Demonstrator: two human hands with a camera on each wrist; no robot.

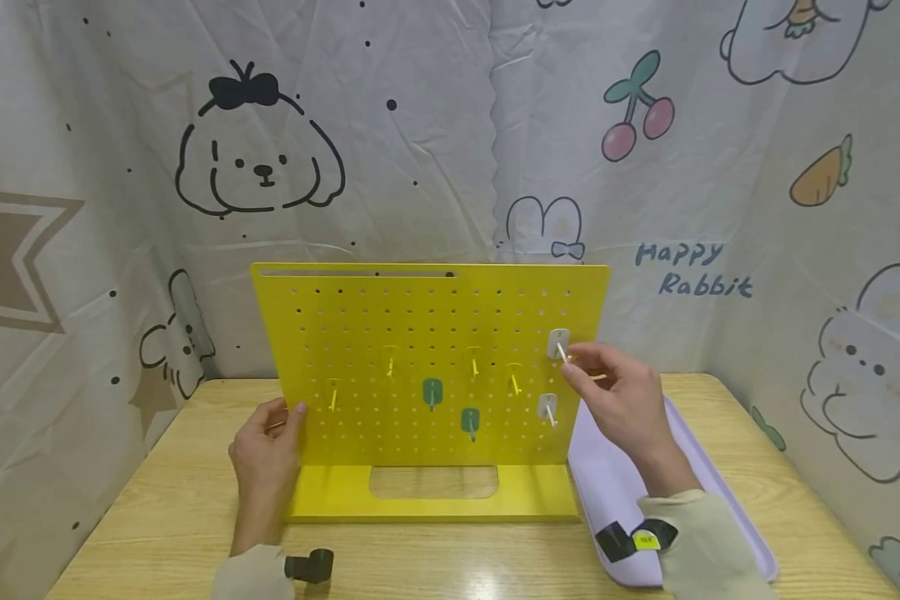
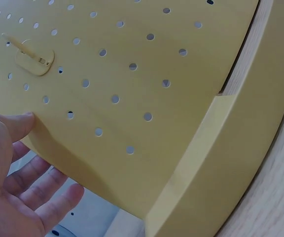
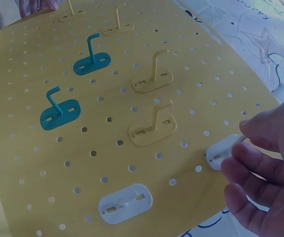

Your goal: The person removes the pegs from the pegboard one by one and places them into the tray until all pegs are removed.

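Observation:
A yellow pegboard (image 1: pixel 435 333) stands upright on its base. My left hand (image 1: pixel 266 442) grips its left edge, with the thumb on the front face and the other fingers behind, as the left wrist view shows. At the right side, my right hand (image 1: pixel 622 400) pinches the peg of the upper white hook (image 1: pixel 558 337) between thumb and fingers; its plate lies against the board. Below it sits another white hook (image 1: pixel 547 407). Two green hooks (image 1: pixel 432 392) and several yellow hooks (image 1: pixel 474 362) are also on the board.
A lilac tray (image 1: pixel 742 517) lies on the wooden table (image 1: pixel 157 508), right of the board and partly under my right forearm. A patterned cloth (image 1: pixel 420 125) hangs behind and at both sides. The board's base (image 1: pixel 435 510) has a cut-out in its middle.

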